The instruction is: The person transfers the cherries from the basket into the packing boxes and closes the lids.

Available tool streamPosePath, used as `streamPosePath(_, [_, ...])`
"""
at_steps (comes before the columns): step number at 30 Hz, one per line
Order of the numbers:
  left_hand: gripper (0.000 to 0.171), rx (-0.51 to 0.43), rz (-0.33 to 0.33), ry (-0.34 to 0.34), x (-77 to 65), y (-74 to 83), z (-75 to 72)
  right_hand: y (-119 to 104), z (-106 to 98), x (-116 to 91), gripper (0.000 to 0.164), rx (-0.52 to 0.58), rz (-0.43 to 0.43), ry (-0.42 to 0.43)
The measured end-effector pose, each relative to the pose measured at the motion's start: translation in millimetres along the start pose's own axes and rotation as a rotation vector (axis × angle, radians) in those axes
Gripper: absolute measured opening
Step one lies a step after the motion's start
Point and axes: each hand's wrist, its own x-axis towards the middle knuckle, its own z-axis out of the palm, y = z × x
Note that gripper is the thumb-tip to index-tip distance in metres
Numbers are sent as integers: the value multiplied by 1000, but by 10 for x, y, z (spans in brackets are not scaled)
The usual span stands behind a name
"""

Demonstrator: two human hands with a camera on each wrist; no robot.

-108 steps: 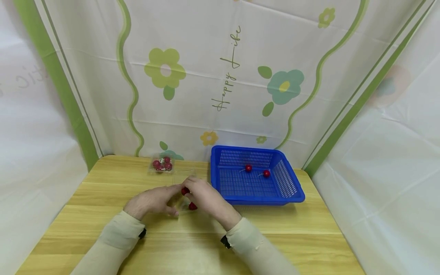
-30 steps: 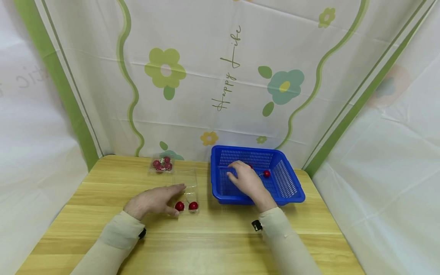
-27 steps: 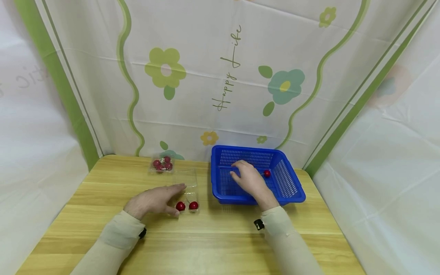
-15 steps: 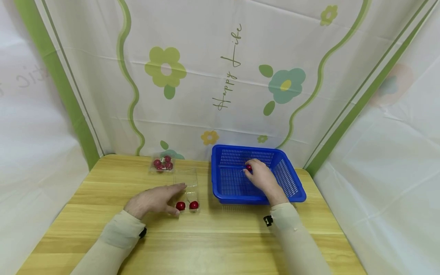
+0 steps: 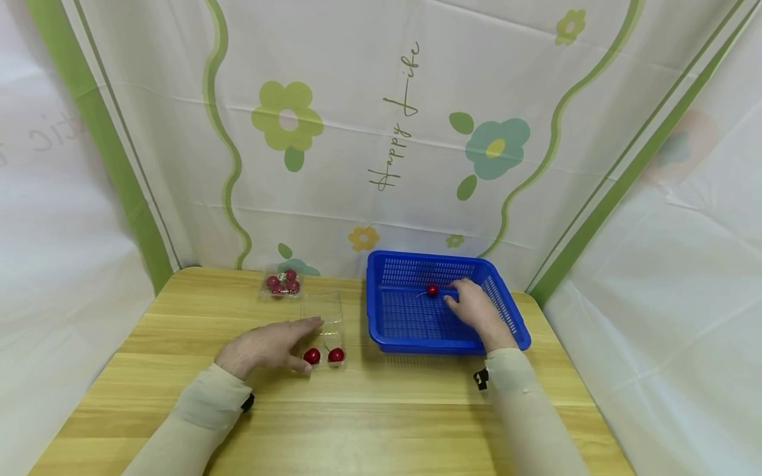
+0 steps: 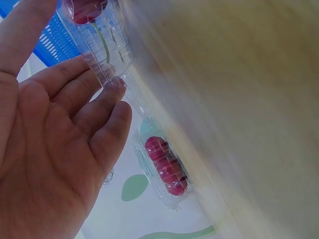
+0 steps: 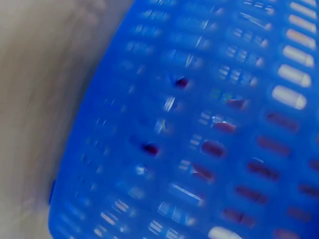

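An opened clear plastic box (image 5: 327, 330) lies on the table with two red cherries visible at its near end, one the right cherry (image 5: 336, 355). My left hand (image 5: 270, 347) rests along the box's left side, fingers extended and thumb apart. In the left wrist view its fingertips (image 6: 117, 85) touch the clear plastic below a cherry (image 6: 85, 10) with a green stem. My right hand (image 5: 473, 309) is inside the blue basket (image 5: 387, 345) at its right side, thumb and index finger apart. A cherry (image 5: 432, 289) lies left of its fingertips; another seen there earlier is hidden by the hand.
A shut clear box (image 5: 281, 284) holding several cherries sits at the back left of the wooden table (image 5: 357, 423). A printed curtain (image 5: 333, 178) hangs right behind the table. The right wrist view is filled by the basket's slotted wall (image 7: 164, 119).
My right hand has gone from the box into the basket and moved rightward there, past the left cherry, over the right one. The left hand has stayed at the box.
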Motion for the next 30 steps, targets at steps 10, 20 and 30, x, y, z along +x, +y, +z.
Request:
streamPosePath(10, [104, 0, 0, 2, 5, -4, 1, 393, 52, 68, 50, -30, 14, -69])
streamPosePath(20, [105, -2, -2, -1, 6, -6, 5, 441, 50, 32, 46, -47, -34, -127])
streamPosePath(30, [104, 0, 1, 3, -4, -5, -1, 367, 14, -3, 27, -92, -73, -119])
